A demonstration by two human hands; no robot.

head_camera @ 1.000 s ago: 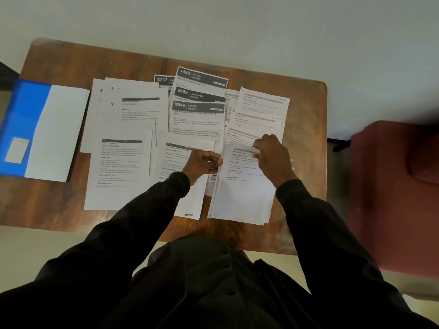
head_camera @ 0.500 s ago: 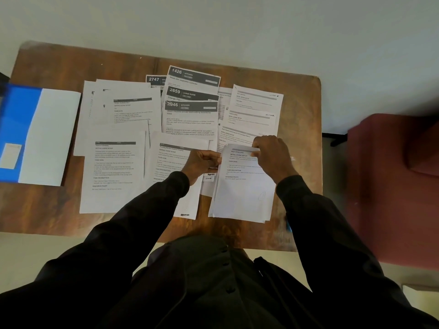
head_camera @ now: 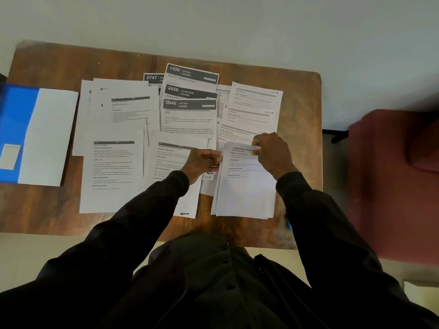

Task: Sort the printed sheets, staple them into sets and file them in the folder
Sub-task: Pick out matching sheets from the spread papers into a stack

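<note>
Wooden table (head_camera: 47, 67) sits against a pale wall (head_camera: 237, 24), with bare wood along the far edge and at the front left corner. Far left, the blue folder (head_camera: 16, 129) lies open, a white page on its right half, its left side cut off by the frame. Loose sheets (head_camera: 114, 167) overlap flat across the middle, some near the back with dark numbered headers. The left hand (head_camera: 202, 162) has its fingers curled, pinching the left edge of a stack (head_camera: 244, 193). The right hand (head_camera: 270, 155) pinches the stack's top edge. The stack's bottom edge is near the table's front edge. A narrow bare strip runs down the right side, where there's a small blue thing (head_camera: 288, 222), too blurry to tell. Then a gap, then a red chair (head_camera: 392, 174).
</note>
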